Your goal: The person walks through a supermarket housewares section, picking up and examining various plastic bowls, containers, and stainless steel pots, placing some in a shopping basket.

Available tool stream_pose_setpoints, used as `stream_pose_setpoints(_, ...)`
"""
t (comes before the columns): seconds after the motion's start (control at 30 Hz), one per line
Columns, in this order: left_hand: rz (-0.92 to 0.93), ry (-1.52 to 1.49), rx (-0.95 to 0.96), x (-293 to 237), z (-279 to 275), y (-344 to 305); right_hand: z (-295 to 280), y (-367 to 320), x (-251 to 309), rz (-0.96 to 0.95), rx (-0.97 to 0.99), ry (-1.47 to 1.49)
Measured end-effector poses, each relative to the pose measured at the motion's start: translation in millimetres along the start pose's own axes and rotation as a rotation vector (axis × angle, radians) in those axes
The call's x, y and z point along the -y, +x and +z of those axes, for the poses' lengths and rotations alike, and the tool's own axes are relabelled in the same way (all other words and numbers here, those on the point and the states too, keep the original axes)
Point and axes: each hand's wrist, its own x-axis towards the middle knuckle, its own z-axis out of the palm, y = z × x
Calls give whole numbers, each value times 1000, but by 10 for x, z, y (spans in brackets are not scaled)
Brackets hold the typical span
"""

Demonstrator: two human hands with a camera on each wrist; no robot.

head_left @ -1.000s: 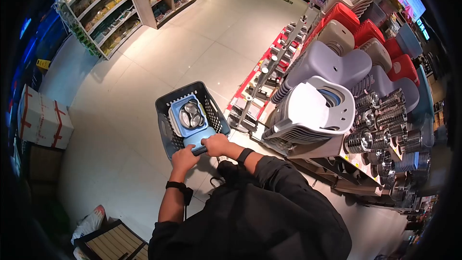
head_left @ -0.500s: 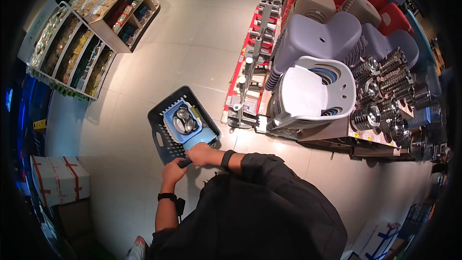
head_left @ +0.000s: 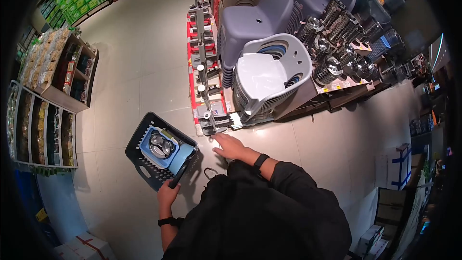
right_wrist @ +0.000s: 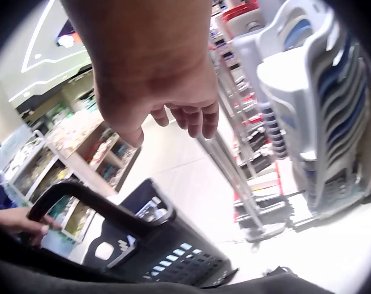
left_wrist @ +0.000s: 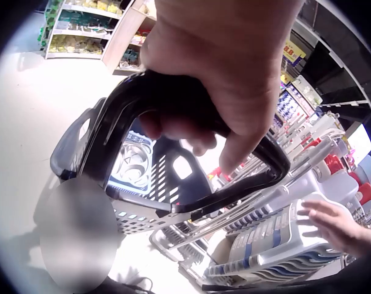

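Observation:
My left hand [head_left: 167, 193] grips the black handle [head_left: 180, 173] of a dark perforated shopping basket [head_left: 134, 160]. In the left wrist view the fingers curl round that handle [left_wrist: 109, 131]. Inside the basket lies a light-blue tray-like item [head_left: 163, 164] with round shiny metal pieces [head_left: 161, 146] on it, beside a blue rounded item [head_left: 182, 156]. My right hand [head_left: 230, 147] is off the handle, held out to the basket's right with nothing in it. In the right wrist view its fingers [right_wrist: 193, 119] hang loosely over the floor.
To the front right stand stacked white seats [head_left: 262, 74], purple stools [head_left: 255, 21] and shiny metal containers [head_left: 328, 70]. A rack with upright metal poles [head_left: 201, 58] borders the aisle. Shelves of packaged goods [head_left: 41, 127] line the left. Pale tiled floor [head_left: 130, 82] runs between.
The right hand has let go of the basket handle and moved right, away from it. The left hand still holds the handle. The view has turned right, so the basket appears further left.

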Motion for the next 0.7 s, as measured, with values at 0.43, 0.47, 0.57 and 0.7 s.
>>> stream_pose_setpoints(0.43,614,-312,-49,-1470,-373,359,-1240,-680,-1200,607,-658,-80)
stream_pose_setpoints(0.47,653,-298,-17,-1701,-264,410,-1452,-663,-1395,606,-713,-109)
stream_pose_setpoints(0.57,656,-275,23,-2151,98,598,-2089,-444,-1733,594,-847,-111)
stream_pose_setpoints(0.7,508,-458,249,-2443,838,926,-2683,-203,-2194,553,-943,-24)
